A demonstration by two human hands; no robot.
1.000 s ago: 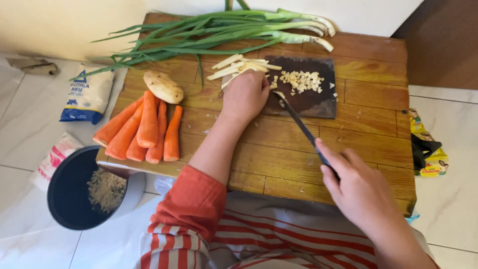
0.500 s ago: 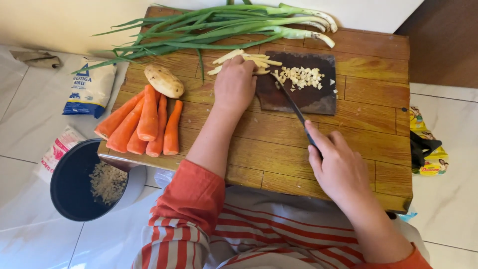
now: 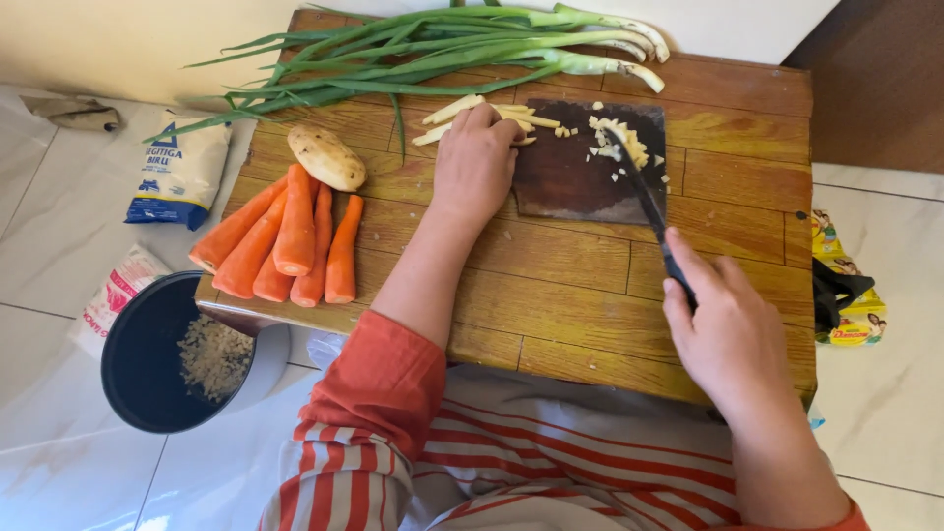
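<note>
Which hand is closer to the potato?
Left. The left hand rests on pale strips just right of the potato. The right hand, holding the knife, sits farther off toward the table's near right side.
</note>
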